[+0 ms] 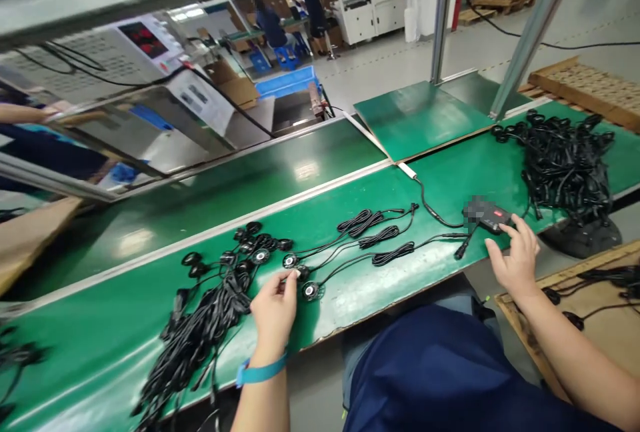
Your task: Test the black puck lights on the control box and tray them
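Note:
My left hand [276, 304], with a teal band at the wrist, pinches a small black round part [303, 272] on a cable. Just right of it lies another round part with a white centre [311, 291], and one more [289, 260] sits above. Their cables run right in bundled coils [393, 253]. My right hand [515, 255] has its fingers spread, fingertips at the edge of a small black box [493, 217] with a red mark. A black connector [461, 248] hangs off a cable beside the box.
A heap of black cables [210, 325] lies left of my left hand, and another pile [567, 165] at the far right. A raised green board [425, 119] and metal posts stand behind. Another person's arm [25, 113] shows at the left; people are in the background.

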Available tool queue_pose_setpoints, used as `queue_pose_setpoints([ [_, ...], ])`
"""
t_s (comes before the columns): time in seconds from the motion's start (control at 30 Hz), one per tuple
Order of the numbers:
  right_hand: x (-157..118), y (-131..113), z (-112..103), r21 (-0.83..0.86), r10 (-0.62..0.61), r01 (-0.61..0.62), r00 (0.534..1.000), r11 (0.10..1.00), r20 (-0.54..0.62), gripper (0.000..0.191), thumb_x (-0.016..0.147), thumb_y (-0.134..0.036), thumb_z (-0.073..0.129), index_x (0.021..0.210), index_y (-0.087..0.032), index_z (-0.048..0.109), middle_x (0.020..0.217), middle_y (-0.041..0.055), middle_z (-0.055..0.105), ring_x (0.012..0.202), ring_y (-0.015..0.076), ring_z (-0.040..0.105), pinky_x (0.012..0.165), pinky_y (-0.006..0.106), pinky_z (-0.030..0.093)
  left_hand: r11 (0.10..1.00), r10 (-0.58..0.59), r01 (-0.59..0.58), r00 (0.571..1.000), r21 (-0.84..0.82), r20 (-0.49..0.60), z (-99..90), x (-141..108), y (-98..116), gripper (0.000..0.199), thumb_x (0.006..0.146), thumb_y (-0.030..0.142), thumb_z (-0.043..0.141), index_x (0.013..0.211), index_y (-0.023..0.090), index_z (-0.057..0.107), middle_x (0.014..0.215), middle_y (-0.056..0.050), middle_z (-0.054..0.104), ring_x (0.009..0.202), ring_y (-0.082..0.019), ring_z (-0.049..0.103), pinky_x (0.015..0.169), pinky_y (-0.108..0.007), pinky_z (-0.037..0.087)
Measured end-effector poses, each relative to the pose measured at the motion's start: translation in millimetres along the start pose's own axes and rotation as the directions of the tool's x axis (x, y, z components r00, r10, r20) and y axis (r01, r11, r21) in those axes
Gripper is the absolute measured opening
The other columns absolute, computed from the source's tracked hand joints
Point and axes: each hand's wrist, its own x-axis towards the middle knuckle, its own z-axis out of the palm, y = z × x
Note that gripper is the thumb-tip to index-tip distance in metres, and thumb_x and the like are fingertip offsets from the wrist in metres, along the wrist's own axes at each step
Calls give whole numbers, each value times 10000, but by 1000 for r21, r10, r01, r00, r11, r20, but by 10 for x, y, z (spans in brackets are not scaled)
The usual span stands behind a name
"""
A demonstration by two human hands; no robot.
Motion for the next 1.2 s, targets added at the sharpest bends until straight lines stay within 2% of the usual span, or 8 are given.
queue_pose_setpoints([
  [0.13,102,-280,-123,216,1,-17,997,976,72,431,953,-410,621,1321,-190,573,1441,192,552,937,246,678,839,428,570,979,55,-76,992,189,113,-76,82,111,314,851,484,547,871,203,685,676,-46,695,662,-242,669,658,-323,457],
  [0.23,217,-423,-101,345,-48,-44,966,938,255,320,988,-423,585,1224,-213,640,1292,127,660,594,127,574,660,345,560,962,47,-92,983,256,177,-87,133,169,263,843,449,536,822,213,649,626,-39,662,609,-238,637,624,-317,425],
  [0.47,444,-300,142,385,-155,-69,840,921,521,396,935,-613,583,985,-260,756,1039,40,761,893,262,719,804,399,579,944,223,-218,975,248,7,1,66,430,245,894,423,538,785,218,614,736,-89,660,741,-279,642,718,-388,487],
  [0.53,451,-186,191,376,-130,-123,803,918,581,434,894,-677,592,971,-290,774,1036,23,770,903,288,727,808,422,577,909,382,-355,920,220,-93,127,-87,741,188,946,331,509,895,202,636,889,-127,694,888,-289,656,831,-425,510],
  [0.63,437,53,292,320,-85,-196,720,927,689,446,870,-705,595,1061,-347,780,1155,7,752,1011,330,712,871,460,563,792,602,-607,794,58,88,537,-315,1386,174,1002,286,509,1082,192,632,1031,-116,713,999,-249,653,908,-406,525],
  [0.8,291,419,593,391,-125,-162,780,906,613,406,793,-678,621,950,-353,807,1099,74,759,1016,425,689,907,608,518,443,843,-887,360,-133,400,1485,-529,2309,315,1010,444,521,1066,154,634,977,-109,697,951,-250,656,768,-381,533],
  [0.93,154,504,784,482,-118,-133,882,866,456,337,746,-633,664,849,-346,808,958,118,764,917,439,692,861,626,522,379,819,-921,287,-91,497,1908,-621,2439,250,1032,322,474,986,146,645,885,-83,702,820,-230,658,624,-347,484],
  [1.2,221,535,753,513,-249,-51,830,857,499,353,835,-626,619,860,-335,817,950,73,772,913,416,714,841,581,582,455,757,-875,283,-164,589,1839,-587,2249,169,999,267,485,1025,206,641,851,-27,735,800,-203,691,589,-299,446],
])
